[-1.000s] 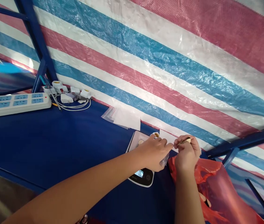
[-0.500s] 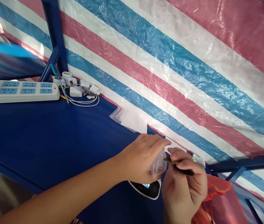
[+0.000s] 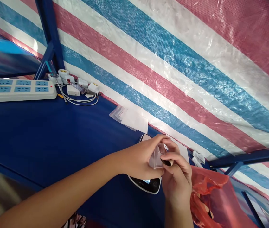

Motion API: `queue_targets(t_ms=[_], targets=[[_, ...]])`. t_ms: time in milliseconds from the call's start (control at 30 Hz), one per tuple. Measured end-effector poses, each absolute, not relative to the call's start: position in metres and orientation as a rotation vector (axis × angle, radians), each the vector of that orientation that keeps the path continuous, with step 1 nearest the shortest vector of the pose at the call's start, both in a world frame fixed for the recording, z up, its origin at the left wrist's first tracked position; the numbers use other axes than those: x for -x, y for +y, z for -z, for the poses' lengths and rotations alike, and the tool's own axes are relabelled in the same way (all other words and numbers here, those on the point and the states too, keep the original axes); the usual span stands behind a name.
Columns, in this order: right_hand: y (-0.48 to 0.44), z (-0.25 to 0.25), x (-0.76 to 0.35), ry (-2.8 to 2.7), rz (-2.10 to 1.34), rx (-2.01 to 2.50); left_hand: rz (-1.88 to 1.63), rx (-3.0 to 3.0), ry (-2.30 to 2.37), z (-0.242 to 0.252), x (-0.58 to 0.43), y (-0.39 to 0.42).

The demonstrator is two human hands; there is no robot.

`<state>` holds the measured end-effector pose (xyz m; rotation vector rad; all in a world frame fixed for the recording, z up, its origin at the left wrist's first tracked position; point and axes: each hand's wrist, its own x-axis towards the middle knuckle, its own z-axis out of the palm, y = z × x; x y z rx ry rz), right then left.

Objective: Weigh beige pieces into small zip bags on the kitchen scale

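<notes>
Clear plastic bag is hanging near five o'clock of view; left hand is gripping it. Right hand is pinching small dark piece against bag's three-o'clock side; cannot tell whether inside. From bag, digital scale is lying at seven o'clock, red bag at four, power strip at ten.

Makeshift tent-like workspace, striped tarpaulin wall, blue frame, tabletop, digital scale, power strip
</notes>
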<state>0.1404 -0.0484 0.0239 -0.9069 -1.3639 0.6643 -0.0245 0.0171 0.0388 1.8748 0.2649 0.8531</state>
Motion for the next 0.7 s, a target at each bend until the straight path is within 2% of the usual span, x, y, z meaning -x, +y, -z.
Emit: queue_targets(t_ms=[200, 333, 467, 567, 700], targets=[[-0.048, -0.026, -0.141, -1.359, -0.688, 0.954, -0.741, -1.813, 0.303, -0.035, 0.024, 0.020], [-0.045, -0.020, -0.145, -1.255, -0.461, 1.025, -0.660, -1.713, 0.375, -0.030, 0.028, 0.022], [-0.039, -0.014, -0.151, -1.293, -0.190, 1.061, -0.758, -1.551, 0.346, -0.039, 0.034, 0.038], [-0.034, -0.013, -0.162, -1.229, 0.008, 1.150, -0.771, -1.808, 0.336, -0.051, 0.019, 0.057], [-0.026, -0.015, -0.193, -0.932, 0.187, 1.367, -0.498, -2.358, 0.201, -0.050, -0.032, 0.065]])
